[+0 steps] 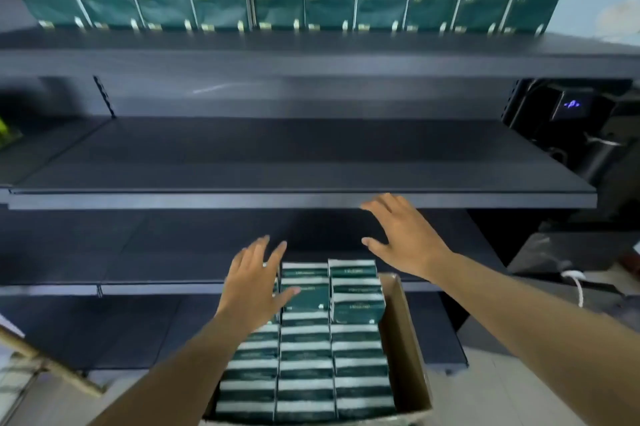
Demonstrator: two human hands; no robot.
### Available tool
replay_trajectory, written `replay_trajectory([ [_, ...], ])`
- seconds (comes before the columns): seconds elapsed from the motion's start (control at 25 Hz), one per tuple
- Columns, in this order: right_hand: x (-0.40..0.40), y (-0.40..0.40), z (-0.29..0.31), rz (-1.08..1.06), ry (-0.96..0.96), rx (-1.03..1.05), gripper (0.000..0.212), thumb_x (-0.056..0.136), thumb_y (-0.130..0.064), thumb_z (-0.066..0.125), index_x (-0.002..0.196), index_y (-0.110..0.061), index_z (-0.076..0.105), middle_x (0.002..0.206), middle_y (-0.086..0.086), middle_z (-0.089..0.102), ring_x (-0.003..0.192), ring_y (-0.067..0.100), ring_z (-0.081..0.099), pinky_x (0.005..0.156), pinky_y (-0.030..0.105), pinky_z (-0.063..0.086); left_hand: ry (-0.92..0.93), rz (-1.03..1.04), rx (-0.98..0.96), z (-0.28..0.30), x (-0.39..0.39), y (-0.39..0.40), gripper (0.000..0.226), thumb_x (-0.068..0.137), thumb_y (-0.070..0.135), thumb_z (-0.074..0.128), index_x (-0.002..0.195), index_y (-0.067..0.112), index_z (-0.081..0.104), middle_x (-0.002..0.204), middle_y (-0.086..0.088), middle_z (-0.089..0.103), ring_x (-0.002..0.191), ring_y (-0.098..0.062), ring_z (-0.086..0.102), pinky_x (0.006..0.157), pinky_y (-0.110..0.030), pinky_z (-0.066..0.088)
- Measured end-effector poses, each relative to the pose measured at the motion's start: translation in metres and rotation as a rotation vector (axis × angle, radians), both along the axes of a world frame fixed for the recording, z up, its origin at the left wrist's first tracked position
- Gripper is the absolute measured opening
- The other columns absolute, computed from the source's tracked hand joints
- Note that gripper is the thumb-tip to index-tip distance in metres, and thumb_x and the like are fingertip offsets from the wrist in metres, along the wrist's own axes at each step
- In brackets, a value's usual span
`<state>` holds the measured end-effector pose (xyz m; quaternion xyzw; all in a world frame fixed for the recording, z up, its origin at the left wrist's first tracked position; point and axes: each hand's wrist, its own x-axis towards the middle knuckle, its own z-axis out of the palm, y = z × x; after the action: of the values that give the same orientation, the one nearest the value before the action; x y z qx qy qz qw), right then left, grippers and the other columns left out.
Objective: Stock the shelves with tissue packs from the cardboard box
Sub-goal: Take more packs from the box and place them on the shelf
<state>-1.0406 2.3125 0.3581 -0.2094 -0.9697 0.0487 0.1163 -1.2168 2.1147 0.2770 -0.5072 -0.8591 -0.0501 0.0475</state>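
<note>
**Shelf stocking, upper row filled, lower shelves awaiting packs**

Head view. The top shelf [311,54] carries a full row of dark green tissue packs [221,4] standing upright, side by side, faces forward. The middle shelf [301,198] and the lower shelf [156,287] beneath it show no packs, so by this view roughly one level is stocked and at least two remain. The cardboard box [403,339] sits low in front of the shelving and is filled with boxed tissue packs [304,353] in three columns, edges up; a few at the far end [356,294] stand higher than the rest. The left hand [252,283] hovers spread over the far left column, fingers straight, holding nothing. The right hand [405,238] is raised, wide and empty, just below the middle shelf's front edge. The frame is motion-blurred, so pack lettering is unreadable.
</note>
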Motion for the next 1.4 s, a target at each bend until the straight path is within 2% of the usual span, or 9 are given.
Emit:
replay_trajectory([
  [0.2, 0.017, 0.000, -0.125, -0.040, -0.171, -0.208, 0.061, 0.090, -0.038, 0.057, 0.142, -0.022, 0.030, 0.137, 0.000, 0.038, 0.127, 0.020, 0.033, 0.105, 0.038, 0.033, -0.240, 0.014, -0.303, -0.123, 0.037, -0.015, 0.082, 0.088, 0.067, 0.039, 0.152, 0.028, 0.004, 0.158, -0.009, 0.007, 0.144, -0.028, 0.012, 0.115, -0.040, 0.014],
  [0.44, 0.021, 0.014, -0.218, -0.061, -0.232, -0.342, 0.055, 0.088, -0.026, 0.063, 0.138, -0.019, 0.039, 0.137, 0.005, 0.041, 0.134, 0.020, 0.022, 0.113, 0.034, 0.020, -0.319, 0.008, -0.479, -0.214, 0.055, -0.006, 0.077, 0.091, 0.067, 0.025, 0.150, 0.031, -0.009, 0.158, -0.010, -0.013, 0.146, -0.026, -0.009, 0.117, -0.039, 0.001],
  [0.64, 0.018, 0.030, -0.246, -0.063, -0.136, -0.174, 0.055, 0.079, -0.017, 0.071, 0.130, -0.018, 0.050, 0.118, 0.003, 0.053, 0.123, 0.030, 0.035, 0.108, 0.046, 0.029, -0.233, 0.025, -0.474, -0.241, 0.055, -0.004, 0.077, 0.080, 0.071, -0.002, 0.138, 0.028, -0.031, 0.151, -0.010, -0.030, 0.143, -0.026, -0.020, 0.116, -0.044, -0.006],
  [0.76, 0.016, 0.030, -0.248, -0.047, -0.096, -0.078, 0.048, 0.077, -0.010, 0.072, 0.122, -0.016, 0.058, 0.105, 0.003, 0.060, 0.110, 0.031, 0.043, 0.103, 0.047, 0.033, -0.225, 0.023, -0.482, -0.241, 0.057, -0.004, 0.077, 0.080, 0.071, -0.003, 0.138, 0.028, -0.030, 0.149, -0.009, -0.032, 0.143, -0.026, -0.020, 0.116, -0.044, -0.007],
  [0.84, 0.015, 0.027, -0.244, -0.058, -0.075, -0.123, 0.044, 0.079, -0.005, 0.069, 0.120, -0.015, 0.059, 0.107, 0.005, 0.058, 0.112, 0.032, 0.042, 0.103, 0.047, 0.033, -0.217, 0.021, -0.475, -0.235, 0.056, -0.003, 0.078, 0.088, 0.069, 0.008, 0.146, 0.026, -0.021, 0.155, -0.009, -0.022, 0.145, -0.027, -0.014, 0.116, -0.043, -0.004],
  [0.92, 0.017, 0.024, -0.236, -0.074, -0.068, -0.232, 0.043, 0.083, -0.002, 0.063, 0.124, -0.014, 0.056, 0.115, 0.006, 0.053, 0.120, 0.032, 0.036, 0.103, 0.044, 0.034, -0.214, -0.015, -0.397, -0.220, 0.055, 0.001, 0.072, 0.095, 0.060, 0.024, 0.152, 0.020, 0.003, 0.158, -0.011, 0.006, 0.145, -0.026, 0.006, 0.117, -0.039, 0.006],
  [1.04, 0.024, 0.019, -0.204, -0.068, -0.025, -0.306, 0.043, 0.087, -0.003, 0.060, 0.126, -0.016, 0.052, 0.121, 0.003, 0.048, 0.119, 0.030, 0.042, 0.097, 0.038, 0.041, -0.205, -0.064, -0.169, -0.182, 0.058, 0.008, 0.059, 0.096, 0.048, 0.041, 0.144, 0.015, 0.034, 0.145, -0.008, 0.039, 0.135, -0.024, 0.032, 0.110, -0.036, 0.025],
  [1.2, 0.031, 0.010, -0.129, -0.042, 0.068, -0.354, 0.043, 0.088, -0.004, 0.059, 0.128, -0.017, 0.048, 0.120, 0.002, 0.046, 0.105, 0.022, 0.052, 0.086, 0.030, 0.044, -0.149, -0.041, -0.006, -0.109, 0.059, 0.024, 0.062, 0.094, 0.049, 0.048, 0.144, 0.016, 0.033, 0.142, -0.003, 0.041, 0.132, -0.020, 0.034, 0.109, -0.033, 0.028],
  [1.4, 0.042, -0.002, 0.006, 0.023, 0.175, -0.318, 0.046, 0.090, -0.008, 0.058, 0.131, -0.025, 0.044, 0.117, -0.011, 0.042, 0.087, 0.008, 0.046, 0.079, 0.020, 0.033, 0.058, -0.027, 0.180, 0.020, 0.051, 0.042, 0.080, 0.086, 0.058, 0.054, 0.147, 0.014, 0.025, 0.143, -0.003, 0.037, 0.133, -0.022, 0.032, 0.108, -0.033, 0.029],
])
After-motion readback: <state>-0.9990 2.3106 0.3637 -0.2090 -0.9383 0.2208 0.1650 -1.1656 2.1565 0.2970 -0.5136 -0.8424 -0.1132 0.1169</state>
